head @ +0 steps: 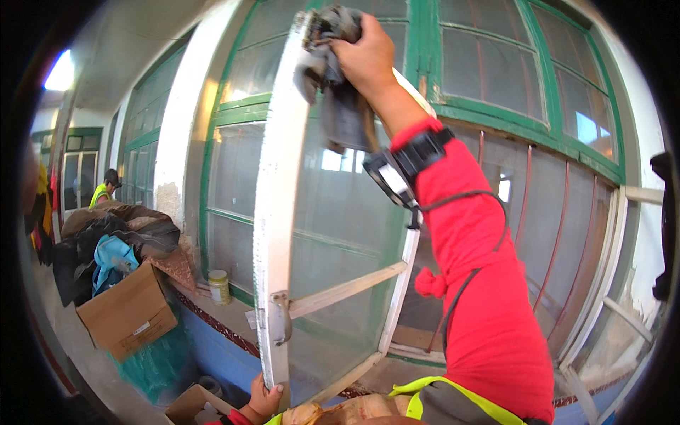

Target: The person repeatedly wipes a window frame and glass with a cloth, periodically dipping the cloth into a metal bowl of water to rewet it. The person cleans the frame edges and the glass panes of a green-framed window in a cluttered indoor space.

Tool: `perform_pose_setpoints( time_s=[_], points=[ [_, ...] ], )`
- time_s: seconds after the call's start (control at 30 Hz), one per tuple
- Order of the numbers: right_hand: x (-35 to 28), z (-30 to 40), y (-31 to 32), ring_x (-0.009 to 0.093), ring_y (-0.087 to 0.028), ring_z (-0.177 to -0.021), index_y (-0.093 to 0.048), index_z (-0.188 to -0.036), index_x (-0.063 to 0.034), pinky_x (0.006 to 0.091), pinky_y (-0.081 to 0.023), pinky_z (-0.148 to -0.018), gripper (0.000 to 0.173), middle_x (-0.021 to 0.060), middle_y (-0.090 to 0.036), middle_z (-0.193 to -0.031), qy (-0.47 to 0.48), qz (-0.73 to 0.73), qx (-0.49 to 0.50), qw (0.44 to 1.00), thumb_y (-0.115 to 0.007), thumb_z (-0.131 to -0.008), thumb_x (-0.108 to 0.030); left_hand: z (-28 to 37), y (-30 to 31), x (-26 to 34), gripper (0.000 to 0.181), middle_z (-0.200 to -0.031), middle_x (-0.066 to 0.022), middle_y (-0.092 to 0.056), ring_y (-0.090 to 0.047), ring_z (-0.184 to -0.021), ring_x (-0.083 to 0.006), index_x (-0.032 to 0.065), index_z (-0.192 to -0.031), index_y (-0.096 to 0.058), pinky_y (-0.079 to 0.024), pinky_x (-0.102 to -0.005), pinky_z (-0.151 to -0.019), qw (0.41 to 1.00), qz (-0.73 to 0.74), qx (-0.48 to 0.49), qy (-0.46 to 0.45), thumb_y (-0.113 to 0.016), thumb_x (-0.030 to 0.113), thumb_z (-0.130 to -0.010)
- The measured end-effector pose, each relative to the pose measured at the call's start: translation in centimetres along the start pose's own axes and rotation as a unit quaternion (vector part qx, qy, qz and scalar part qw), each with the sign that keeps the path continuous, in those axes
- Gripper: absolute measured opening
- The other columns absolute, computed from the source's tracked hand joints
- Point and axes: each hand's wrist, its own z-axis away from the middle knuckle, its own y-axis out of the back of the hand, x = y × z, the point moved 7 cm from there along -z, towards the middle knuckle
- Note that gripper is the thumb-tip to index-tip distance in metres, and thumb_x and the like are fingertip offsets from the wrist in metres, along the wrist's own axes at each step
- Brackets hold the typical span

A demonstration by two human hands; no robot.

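My right hand [369, 56] is raised high and grips a dark grey cloth [340, 79], which is pressed to the top corner of a white-painted wooden window sash [279, 186]. The cloth's loose end hangs down in front of the glass. At the bottom, my left hand [264, 397] holds the lower corner of the same sash, with the thumb on its near face. The sash stands swung out from the wall, and a metal pull handle [282, 319] is fixed to its stile. A black strapped device [406, 164] with a cable sits on my right forearm.
Green-framed windows [489, 69] line the wall behind. A yellowish jar [219, 287] stands on the sill. To the left are a cardboard box [127, 311], piled clothes [117, 228] and a teal bag [156, 361]. Another open sash [627, 319] juts out at right. A person [103, 188] is farther back.
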Motion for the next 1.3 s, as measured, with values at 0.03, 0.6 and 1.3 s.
perform_pose_setpoints(
  time_s=[0.03, 0.6, 1.3],
  points=[
    [0.9, -0.2, -0.1, 0.032, -0.067, -0.091, -0.06, -0.108, -0.0005, 0.036, -0.051, -0.082, 0.045, 0.0187, -0.069, -0.093, -0.054, 0.038, -0.027, 0.997, -0.076, -0.071, -0.019, -0.1, 0.2, -0.3, 0.058, -0.089, -0.0067, -0.063, -0.058, -0.082, -0.0158, -0.0033, -0.106, -0.059, -0.047, -0.0302, -0.073, 1.0, 0.003, 0.007, -0.002, -0.063, 0.052, -0.086],
    [9.6, 27.4, 20.1, 0.019, -0.061, -0.082, -0.056, -0.102, -0.0005, 0.0336, -0.051, -0.073, 0.023, 0.0093, -0.065, -0.092, -0.504, -0.103, 0.136, 0.846, -0.065, -0.081, -0.004, 2.7, 9.9, -24.8, 0.064, -0.122, -0.0178, -0.053, -0.051, -0.104, -0.0281, 0.0031, -0.136, -0.041, -0.044, -0.0394, -0.089, 0.986, 0.011, 0.155, 0.058, -0.059, 0.046, -0.092],
    [-46.2, 58.3, 60.7, 0.018, -0.06, -0.093, -0.055, -0.118, -0.0018, 0.0332, -0.051, -0.084, 0.049, 0.0071, -0.064, -0.103, -0.888, 0.233, -0.008, 0.397, -0.072, -0.072, -0.005, 23.1, 2.0, -26.4, 0.036, -0.098, -0.0102, -0.062, -0.057, -0.079, -0.0196, 0.0017, -0.114, -0.057, -0.048, -0.0317, -0.067, 0.882, -0.219, -0.136, 0.394, -0.058, 0.031, -0.093]
  ],
)
